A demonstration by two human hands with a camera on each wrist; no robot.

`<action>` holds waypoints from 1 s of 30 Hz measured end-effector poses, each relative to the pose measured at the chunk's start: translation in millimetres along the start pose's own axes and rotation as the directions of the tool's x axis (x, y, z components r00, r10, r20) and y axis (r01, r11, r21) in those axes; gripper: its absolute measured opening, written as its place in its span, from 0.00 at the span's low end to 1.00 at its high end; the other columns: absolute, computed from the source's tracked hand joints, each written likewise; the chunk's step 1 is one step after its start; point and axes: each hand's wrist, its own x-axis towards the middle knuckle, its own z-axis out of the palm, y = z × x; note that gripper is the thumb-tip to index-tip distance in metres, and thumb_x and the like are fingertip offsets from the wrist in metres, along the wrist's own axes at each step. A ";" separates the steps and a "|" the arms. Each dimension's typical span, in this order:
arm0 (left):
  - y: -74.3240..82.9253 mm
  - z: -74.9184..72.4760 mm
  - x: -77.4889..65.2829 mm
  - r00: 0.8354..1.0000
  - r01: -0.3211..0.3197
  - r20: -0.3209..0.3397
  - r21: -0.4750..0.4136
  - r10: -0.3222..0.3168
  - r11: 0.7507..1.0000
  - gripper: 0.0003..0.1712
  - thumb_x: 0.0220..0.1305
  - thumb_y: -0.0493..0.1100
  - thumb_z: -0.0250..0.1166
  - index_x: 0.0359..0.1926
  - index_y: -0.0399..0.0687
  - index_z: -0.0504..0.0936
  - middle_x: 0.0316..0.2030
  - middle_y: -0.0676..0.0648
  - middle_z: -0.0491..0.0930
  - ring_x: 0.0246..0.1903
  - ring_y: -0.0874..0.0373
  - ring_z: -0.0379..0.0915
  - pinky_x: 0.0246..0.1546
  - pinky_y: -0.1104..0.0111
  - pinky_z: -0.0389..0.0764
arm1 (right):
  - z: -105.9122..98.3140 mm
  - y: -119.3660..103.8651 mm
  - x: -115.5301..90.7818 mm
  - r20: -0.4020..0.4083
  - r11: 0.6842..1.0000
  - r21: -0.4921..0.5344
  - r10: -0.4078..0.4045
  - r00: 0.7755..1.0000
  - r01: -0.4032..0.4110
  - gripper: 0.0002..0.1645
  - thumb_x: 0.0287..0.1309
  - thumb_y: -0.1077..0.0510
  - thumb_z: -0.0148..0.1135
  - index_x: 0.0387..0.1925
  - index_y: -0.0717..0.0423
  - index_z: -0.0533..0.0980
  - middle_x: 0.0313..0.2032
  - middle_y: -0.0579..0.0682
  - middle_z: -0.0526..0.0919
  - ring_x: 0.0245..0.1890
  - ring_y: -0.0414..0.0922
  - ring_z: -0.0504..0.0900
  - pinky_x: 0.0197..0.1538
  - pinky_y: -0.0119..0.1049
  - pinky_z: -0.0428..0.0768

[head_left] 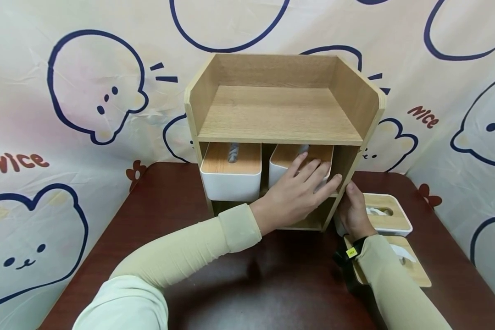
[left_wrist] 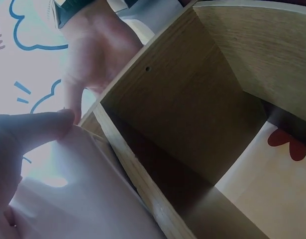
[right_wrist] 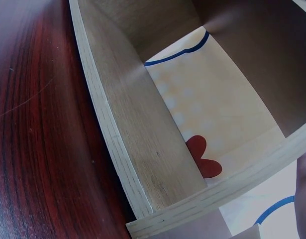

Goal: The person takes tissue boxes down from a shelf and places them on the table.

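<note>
Lying at lower right on the table point(head_left: 214, 293), nearest, are two tissue boxes point(head_left: 415, 275). Beyond, the right hand point(head_left: 355, 211) sets its thumb against the side of the shelf point(head_left: 280, 107), its other fingers hidden, their curl impossible to tell. Mid-frame, the left hand point(head_left: 297, 195) rests spread, nearly straight fingers on the right of two white boxes point(head_left: 286, 154) in the shelf, long axes front to back.

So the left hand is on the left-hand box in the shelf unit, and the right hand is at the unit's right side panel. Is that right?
Not quite: the left hand is on the right-hand box, as the head view shows. The right hand is indeed at the right side panel of the shelf unit.
</note>
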 end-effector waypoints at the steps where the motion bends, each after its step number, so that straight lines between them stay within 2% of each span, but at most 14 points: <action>1: -0.9 -0.5 0.2 1.000 0.000 0.013 -0.002 0.000 1.000 0.28 0.67 0.43 0.52 0.68 0.50 0.67 0.62 0.39 0.69 0.61 0.44 0.63 0.67 0.44 0.49 | 0.1 -0.7 0.6 -0.003 1.000 -0.004 0.000 1.000 0.000 0.25 0.73 0.43 0.47 0.62 0.50 0.74 0.55 0.47 0.74 0.55 0.44 0.69 0.58 0.38 0.63; 5: -2.3 -2.5 2.0 0.997 0.006 0.073 -0.016 -0.005 1.000 0.41 0.62 0.54 0.61 0.73 0.50 0.59 0.63 0.40 0.66 0.62 0.44 0.62 0.67 0.44 0.45 | -0.2 -2.3 2.2 -0.005 1.000 -0.019 0.007 1.000 -0.007 0.26 0.73 0.43 0.47 0.64 0.50 0.72 0.57 0.47 0.73 0.56 0.45 0.67 0.58 0.38 0.62; 8: -0.5 -2.7 4.8 0.996 0.016 0.091 -0.012 -0.015 1.000 0.47 0.60 0.57 0.63 0.75 0.47 0.56 0.63 0.39 0.66 0.61 0.44 0.61 0.68 0.44 0.43 | -0.4 -2.6 2.9 -0.011 1.000 -0.024 0.008 1.000 -0.009 0.26 0.73 0.42 0.47 0.64 0.48 0.72 0.58 0.47 0.72 0.57 0.45 0.66 0.59 0.38 0.61; 12: 3.1 -0.6 8.3 0.998 0.028 0.047 0.041 -0.030 0.999 0.35 0.69 0.49 0.52 0.74 0.45 0.58 0.61 0.40 0.68 0.59 0.44 0.64 0.67 0.45 0.47 | -0.6 -2.6 3.1 -0.009 1.000 -0.030 0.002 1.000 -0.002 0.26 0.73 0.42 0.47 0.63 0.49 0.73 0.58 0.46 0.72 0.58 0.45 0.66 0.59 0.37 0.61; 15: 4.4 1.1 8.9 0.999 0.034 0.010 0.087 -0.035 0.996 0.31 0.71 0.43 0.45 0.73 0.43 0.60 0.59 0.40 0.70 0.57 0.45 0.65 0.67 0.45 0.49 | -1.2 -2.8 4.0 0.010 0.999 -0.046 -0.007 1.000 0.008 0.27 0.74 0.43 0.44 0.65 0.51 0.71 0.58 0.48 0.72 0.59 0.46 0.66 0.59 0.38 0.63; 23: 2.2 1.6 6.6 1.000 0.027 -0.007 0.130 -0.026 0.991 0.31 0.67 0.40 0.47 0.71 0.39 0.61 0.57 0.40 0.71 0.55 0.45 0.66 0.67 0.43 0.46 | -0.7 -5.2 7.3 0.023 0.997 -0.070 -0.027 0.999 0.028 0.30 0.75 0.44 0.42 0.69 0.54 0.66 0.63 0.51 0.69 0.63 0.47 0.63 0.62 0.37 0.61; 30: 5.6 0.5 -3.7 1.000 0.023 0.009 0.106 -0.024 0.994 0.32 0.66 0.38 0.50 0.72 0.45 0.62 0.59 0.38 0.69 0.56 0.43 0.65 0.67 0.43 0.46 | -1.0 -2.6 -0.8 0.017 0.995 -0.093 0.025 1.000 -0.023 0.30 0.76 0.43 0.40 0.70 0.53 0.64 0.62 0.52 0.68 0.60 0.46 0.66 0.60 0.37 0.61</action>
